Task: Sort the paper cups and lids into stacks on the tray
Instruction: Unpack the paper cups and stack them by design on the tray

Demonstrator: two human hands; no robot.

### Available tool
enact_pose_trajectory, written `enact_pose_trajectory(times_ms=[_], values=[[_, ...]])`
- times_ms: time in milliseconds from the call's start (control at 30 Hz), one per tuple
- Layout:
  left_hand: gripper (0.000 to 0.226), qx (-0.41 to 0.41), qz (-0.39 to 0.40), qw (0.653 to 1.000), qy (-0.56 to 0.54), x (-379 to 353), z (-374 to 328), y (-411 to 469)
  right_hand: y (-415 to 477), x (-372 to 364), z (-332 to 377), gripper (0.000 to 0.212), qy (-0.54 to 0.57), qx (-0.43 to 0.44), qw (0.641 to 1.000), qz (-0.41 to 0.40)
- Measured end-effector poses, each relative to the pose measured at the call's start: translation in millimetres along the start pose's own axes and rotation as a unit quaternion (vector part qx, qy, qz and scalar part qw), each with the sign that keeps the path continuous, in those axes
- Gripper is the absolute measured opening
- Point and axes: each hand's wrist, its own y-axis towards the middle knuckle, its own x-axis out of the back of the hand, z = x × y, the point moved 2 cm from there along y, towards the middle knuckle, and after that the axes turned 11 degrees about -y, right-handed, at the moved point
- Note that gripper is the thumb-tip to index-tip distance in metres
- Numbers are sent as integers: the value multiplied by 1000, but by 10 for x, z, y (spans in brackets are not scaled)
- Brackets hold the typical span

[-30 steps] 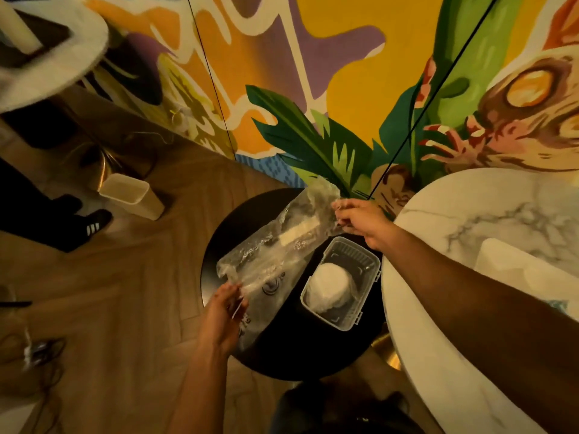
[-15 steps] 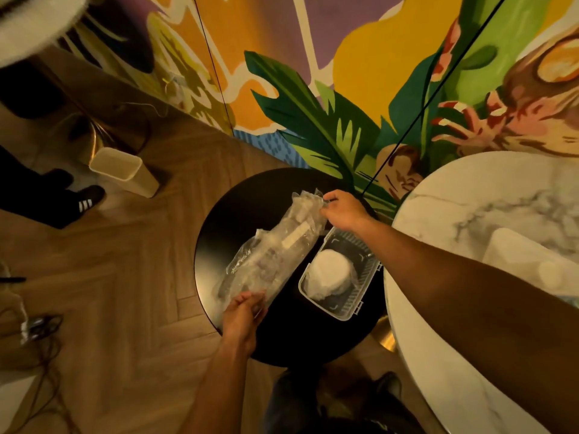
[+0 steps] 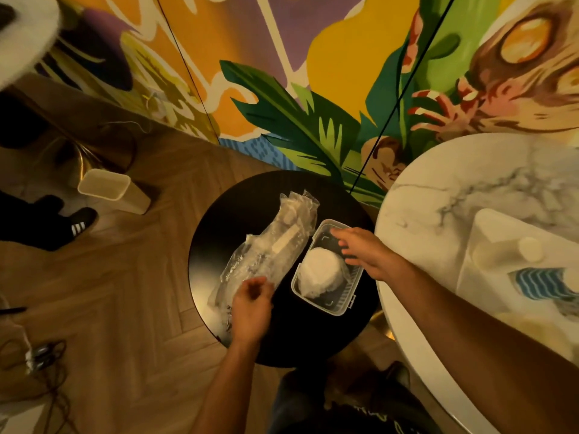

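Note:
A crumpled clear plastic bag (image 3: 275, 245) lies slantwise on the round black side table (image 3: 241, 202), with a pale strip showing inside it. Beside it on the right stands a clear plastic container (image 3: 335, 308) holding a white domed stack of lids (image 3: 319, 272). My left hand (image 3: 250, 305) is at the bag's near end, fingers curled and pinching the plastic. My right hand (image 3: 366, 255) hovers over the container's far right corner with fingers spread, holding nothing. On the marble table (image 3: 438, 189) to the right sits a white tray (image 3: 501, 227) with a white cup-like piece (image 3: 529, 249).
A beige bin (image 3: 109, 189) stands on the wooden floor to the left, near another person's black shoe (image 3: 78, 223). Cables (image 3: 40, 355) lie at the lower left. The painted wall runs close behind both tables. A blue-striped item (image 3: 545, 283) lies on the tray.
The bag has been lowered flat onto the black table. My right hand has let go of its top end and moved right, over the container. My left hand stays at the bag's near end.

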Motion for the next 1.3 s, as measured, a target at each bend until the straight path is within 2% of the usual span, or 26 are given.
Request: enact_pose_trajectory(times_ms=[100, 200, 267, 367, 500, 567, 833, 1000, 1100, 1167, 1300], values=[[14, 40, 102, 993, 38, -358, -89, 13, 40, -43, -31, 30, 13, -1, 1000, 9], [25, 63, 139, 984, 89, -631, -67, 77, 99, -118, -74, 17, -4, -6, 1000, 25], [28, 72, 140, 980, 126, -741, 3, 163, 139, -173, -115, 16, -34, -12, 998, 49], [31, 74, 127, 973, 180, -833, 105, 281, 250, -233, -177, 27, -117, -17, 991, 54], [37, 106, 115, 969, 192, -866, 193, 359, 326, -311, -194, 49, -203, -27, 976, 74], [41, 120, 120, 967, 188, -881, 228, 390, 332, -327, -203, 53, -223, -34, 971, 75], [37, 149, 146, 966, 151, -1005, 253, 420, 398, -355, -281, 47, -192, -61, 973, 109], [41, 150, 159, 967, 131, -1007, 251, 401, 419, -382, -322, 32, -171, -65, 976, 117], [44, 148, 164, 968, 123, -1017, 271, 400, 438, -397, -333, 12, -160, -51, 979, 111], [46, 145, 165, 968, 118, -1024, 272, 384, 462, -401, -339, 15, -162, -41, 981, 102], [46, 145, 161, 971, 105, -1026, 248, 345, 470, -396, -356, 42, -169, -48, 980, 99]])
